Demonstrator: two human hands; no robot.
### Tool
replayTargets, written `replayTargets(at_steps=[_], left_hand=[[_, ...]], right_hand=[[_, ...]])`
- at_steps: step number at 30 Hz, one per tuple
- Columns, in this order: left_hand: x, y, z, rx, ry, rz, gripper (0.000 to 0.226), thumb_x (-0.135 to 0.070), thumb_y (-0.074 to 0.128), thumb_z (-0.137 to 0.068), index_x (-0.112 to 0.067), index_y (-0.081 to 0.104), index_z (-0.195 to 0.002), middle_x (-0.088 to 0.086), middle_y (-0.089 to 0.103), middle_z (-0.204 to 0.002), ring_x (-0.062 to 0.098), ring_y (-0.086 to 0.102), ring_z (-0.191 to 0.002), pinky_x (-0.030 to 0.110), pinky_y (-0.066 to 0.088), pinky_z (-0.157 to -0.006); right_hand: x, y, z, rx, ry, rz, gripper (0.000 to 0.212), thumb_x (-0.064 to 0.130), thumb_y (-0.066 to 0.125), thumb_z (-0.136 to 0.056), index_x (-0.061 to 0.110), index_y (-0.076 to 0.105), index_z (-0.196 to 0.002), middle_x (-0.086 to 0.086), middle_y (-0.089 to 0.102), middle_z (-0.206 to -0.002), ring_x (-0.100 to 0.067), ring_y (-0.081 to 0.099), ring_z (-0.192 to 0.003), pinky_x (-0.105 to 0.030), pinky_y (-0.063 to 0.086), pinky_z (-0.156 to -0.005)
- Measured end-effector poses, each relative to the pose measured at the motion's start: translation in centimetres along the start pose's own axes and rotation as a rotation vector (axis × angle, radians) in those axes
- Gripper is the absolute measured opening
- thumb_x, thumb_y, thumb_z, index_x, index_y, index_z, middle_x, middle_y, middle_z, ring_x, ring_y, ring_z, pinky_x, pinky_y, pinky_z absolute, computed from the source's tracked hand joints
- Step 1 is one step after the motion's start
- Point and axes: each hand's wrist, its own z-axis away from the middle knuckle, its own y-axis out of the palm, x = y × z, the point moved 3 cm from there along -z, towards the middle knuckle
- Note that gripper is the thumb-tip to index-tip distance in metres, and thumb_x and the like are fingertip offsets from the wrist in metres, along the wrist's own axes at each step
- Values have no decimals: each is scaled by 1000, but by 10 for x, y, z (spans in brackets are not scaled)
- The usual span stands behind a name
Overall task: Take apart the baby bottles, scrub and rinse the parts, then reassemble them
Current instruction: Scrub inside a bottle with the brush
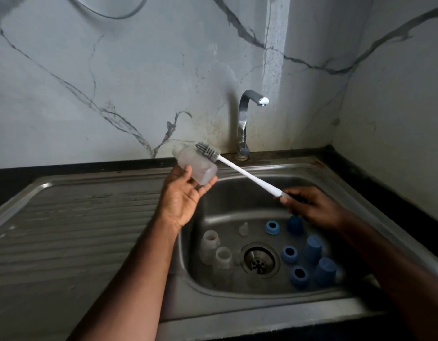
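Above the steel sink [94,217], the left hand [182,196] grips a cloudy clear plastic bottle [195,164], tilted on its side. A grey-bristled white-handled brush [237,168] touches the bottle's upper side; the right hand [309,205] clenches its handle. Clear bottles [209,246], a teat [243,228] and blue rings [289,254] and caps [314,248] lie in the basin.

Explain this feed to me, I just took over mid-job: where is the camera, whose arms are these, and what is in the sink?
There is no machine here: one head-worn camera looks down at a person's bare arms. The left hand holds a cloudy bottle body over the steel sink. The right hand grips a white bottle brush, its grey bristles against the bottle's outside. The basin holds two more bottle bodies, blue collars, blue caps and a clear nipple. The tap shows no running water.
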Motion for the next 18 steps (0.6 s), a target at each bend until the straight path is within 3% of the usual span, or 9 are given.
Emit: replayTargets(at_steps=[2,8,11,14,16,18], left_hand=[[-7,-8,-1,4,14,33,59,-24,96,-55,-12,68,-105,16,71,-113,37,67,-110,53,56,-85],[13,6,3,8,-65,-211,72,-9,80,-68,-14,47,-131,22,56,-128,38,65,-110,60,54,-86],[-4,-9,-1,-75,10,-82,96,-23,96,-53,-16,46,-135,16,63,-127,35,65,-114,60,54,-87],[-9,-24,-3,-211,23,-23,108,-40,98,-44,-17,50,-138,8,68,-125,23,68,-111,53,55,-88],[-3,-20,-2,-245,-15,-95,92,-39,98,-43,-22,58,-124,3,71,-105,15,69,-92,39,54,-79],[1,-17,-1,-240,-6,-179,58,-21,90,-57,-27,59,-105,2,67,-91,15,63,-81,33,51,-71]], right_hand=[[-7,-6,4,6,20,18,21,34,58,-96,23,72,-107,-9,69,-81,-10,62,-67,-23,51,-62],[2,15,-13,7,-18,98,19,30,56,-100,19,69,-109,-2,65,-76,-5,60,-64,-18,49,-59],[-2,2,-4,-6,-16,47,21,34,56,-97,20,70,-105,-6,65,-77,-8,61,-65,-20,50,-60],[-1,-3,1,3,-26,34,26,38,54,-95,20,71,-102,-6,66,-78,-12,62,-67,-22,51,-60],[3,7,-5,16,-31,11,19,32,55,-99,18,69,-100,1,64,-73,-5,58,-61,-17,47,-56],[6,14,-10,17,-34,-6,17,27,54,-102,17,67,-98,4,62,-70,-3,56,-59,-15,45,-55]])
